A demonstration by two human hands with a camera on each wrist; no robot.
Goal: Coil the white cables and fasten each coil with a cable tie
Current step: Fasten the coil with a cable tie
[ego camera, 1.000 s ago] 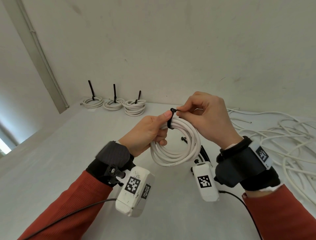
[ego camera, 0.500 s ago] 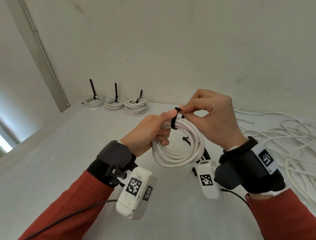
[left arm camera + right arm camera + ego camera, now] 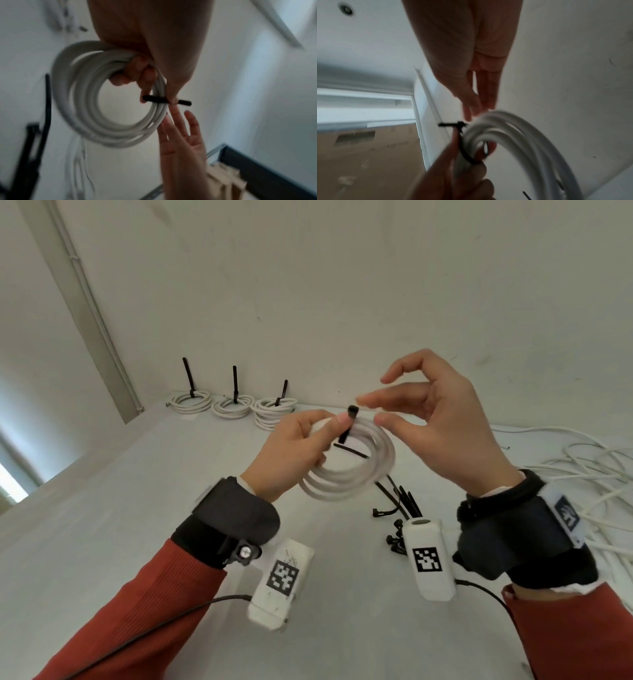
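Holding the coil [image 3: 359, 474] over the table [image 3: 137, 542] w/ left hand [image 3: 291, 453] curled round it, thumb on the tie [image 3: 347, 426]; right hand [image 3: 445, 433] spread open just beside, holding nothing. Tie looks loose imo, loops could spring apart if thumb slips.

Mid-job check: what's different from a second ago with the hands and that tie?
The right hand has let go of the cable tie it was pinching and lifted up and away to the right, fingers now spread. The left hand still grips the coil, thumb against the tie, which remains looped around it. The three tied coils at the back, the spare ties and the loose cables have not moved.
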